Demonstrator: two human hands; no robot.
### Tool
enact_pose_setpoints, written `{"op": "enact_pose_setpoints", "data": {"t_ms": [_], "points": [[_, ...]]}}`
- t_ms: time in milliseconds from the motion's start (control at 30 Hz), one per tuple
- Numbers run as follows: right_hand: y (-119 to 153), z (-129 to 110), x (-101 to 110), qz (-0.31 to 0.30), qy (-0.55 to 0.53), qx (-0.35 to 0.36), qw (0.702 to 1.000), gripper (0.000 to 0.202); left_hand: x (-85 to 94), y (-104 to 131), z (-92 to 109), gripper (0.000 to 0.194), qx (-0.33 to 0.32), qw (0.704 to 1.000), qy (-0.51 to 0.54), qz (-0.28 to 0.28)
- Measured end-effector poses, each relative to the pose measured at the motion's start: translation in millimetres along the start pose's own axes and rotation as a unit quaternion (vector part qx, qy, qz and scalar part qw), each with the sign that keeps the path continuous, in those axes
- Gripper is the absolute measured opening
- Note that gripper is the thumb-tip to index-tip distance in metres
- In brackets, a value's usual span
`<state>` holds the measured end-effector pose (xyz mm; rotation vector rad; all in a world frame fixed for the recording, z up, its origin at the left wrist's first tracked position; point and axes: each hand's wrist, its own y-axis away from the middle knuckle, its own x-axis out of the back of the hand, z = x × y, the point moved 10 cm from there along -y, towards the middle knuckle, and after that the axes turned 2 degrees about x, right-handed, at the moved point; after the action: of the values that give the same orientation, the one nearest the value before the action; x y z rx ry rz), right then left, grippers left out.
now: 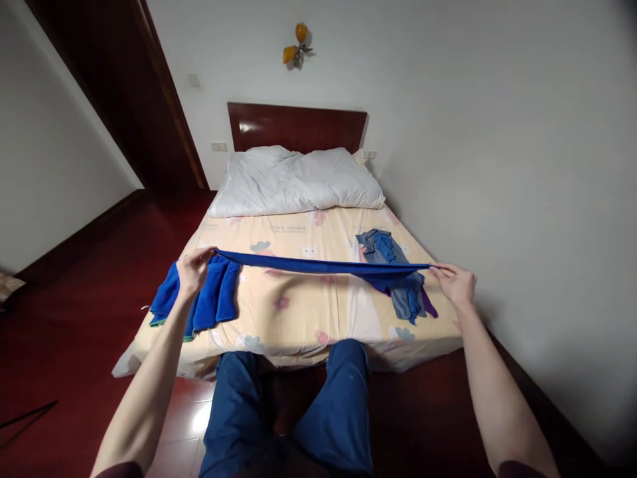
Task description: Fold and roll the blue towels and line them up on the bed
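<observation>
Above the bed (308,305), both hands stretch a blue cloth (318,266) edgewise.

The bed (308,312) wears a pale yellow sheet (298,292) printed with flowers and small figures. At its head lies 1 white quilt (298,179), loosely folded. On the left side near the foot lie blue cloths (213,299) in folds; on the right lies 1 rumpled pile of clothes (405,285), gray-blue and blue, with 1 purple piece (428,303) poking out.
</observation>
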<state>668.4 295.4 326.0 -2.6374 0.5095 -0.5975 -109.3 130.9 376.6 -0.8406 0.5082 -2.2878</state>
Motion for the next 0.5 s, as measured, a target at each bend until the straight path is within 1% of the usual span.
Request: {"op": "enact_pose_setpoints", "data": {"t_ms": [67,133,200,233,300,367,433,500], "points": [[11,20,-4,0.008,-0.019,0.004,1.0,0.033,-7.3,17,1,0.042,-0.044,0.999,-0.021,-0.016],[26,47,-16,-0.001,-0.029,-0.007,1.0,0.032,-21.6,39,-14,0.041,-0.062,0.996,-0.031,-0.056],[44,78,-33,-0.026,-0.013,-0.018,0.999,0.031,-37.3,64,-41,0.04,-0.053,0.994,-0.047,-0.085],[54,95,-42,-0.043,0.005,-0.023,0.999,0.03,-48.9,78,-58,0.04,-0.044,0.991,-0.058,-0.112],[78,130,-59,-0.083,0.053,-0.035,0.995,0.025,-74.7,107,-93,0.042,-0.023,0.981,-0.081,-0.177],[104,167,-71,-0.121,0.103,-0.066,0.985,0.018,-99.9,139,-124,0.04,0.0,0.96,-0.127,-0.249],[128,200,-75,-0.146,0.149,-0.099,0.973,0.011,-118.9,168,-147,0.038,0.017,0.935,-0.167,-0.313],[147,222,-72,-0.149,0.189,-0.112,0.964,0.013,-129.7,193,-159,0.038,0.029,0.913,-0.184,-0.363]]}}
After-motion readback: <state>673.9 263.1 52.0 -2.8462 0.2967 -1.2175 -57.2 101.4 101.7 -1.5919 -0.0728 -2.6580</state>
